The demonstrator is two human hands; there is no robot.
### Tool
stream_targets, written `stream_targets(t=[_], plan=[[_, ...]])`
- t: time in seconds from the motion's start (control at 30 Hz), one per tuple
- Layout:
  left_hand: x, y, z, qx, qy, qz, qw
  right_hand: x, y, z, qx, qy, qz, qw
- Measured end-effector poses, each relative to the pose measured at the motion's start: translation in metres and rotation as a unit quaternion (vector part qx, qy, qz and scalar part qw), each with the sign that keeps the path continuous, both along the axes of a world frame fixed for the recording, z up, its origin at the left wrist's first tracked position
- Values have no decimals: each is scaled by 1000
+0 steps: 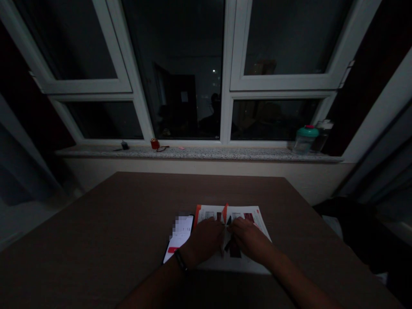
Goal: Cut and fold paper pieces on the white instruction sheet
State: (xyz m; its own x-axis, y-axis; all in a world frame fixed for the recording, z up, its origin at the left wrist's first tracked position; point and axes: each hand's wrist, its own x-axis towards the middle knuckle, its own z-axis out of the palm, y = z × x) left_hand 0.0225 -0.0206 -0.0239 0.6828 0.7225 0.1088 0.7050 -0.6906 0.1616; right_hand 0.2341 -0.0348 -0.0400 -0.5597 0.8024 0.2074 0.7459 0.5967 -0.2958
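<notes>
While your left hand [204, 241] and right hand [249, 239] sit close together, fingertips almost meeting, printed brochure [247, 216] lies flat beneath them on brown table [96, 223], one orange-edged page [225, 212] standing up between hands (pinched or only touched, cannot tell). Phone [179, 236], screen lit, lies just beside left hand and brochure; black wristband [180, 260] on left wrist. Teal-lidded jar [305, 139] stands on speckled windowsill [193, 153], well ahead.

White printed brochure [247, 216], orange edge, lying open on table [96, 240], centre page raised.
</notes>
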Motion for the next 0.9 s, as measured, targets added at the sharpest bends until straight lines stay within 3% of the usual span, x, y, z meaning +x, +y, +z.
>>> stream_targets(t=[0.27,0.5,0.9], plan=[[3,-1,3,-12,-16,28,999,3,2,-2,-13,83,63,994],[6,3,-1,5,-26,57,998,4,5,-4,27,54,45,997],[3,6,-11,8,-49,42,998,4,4,-5,27,16,16,999]])
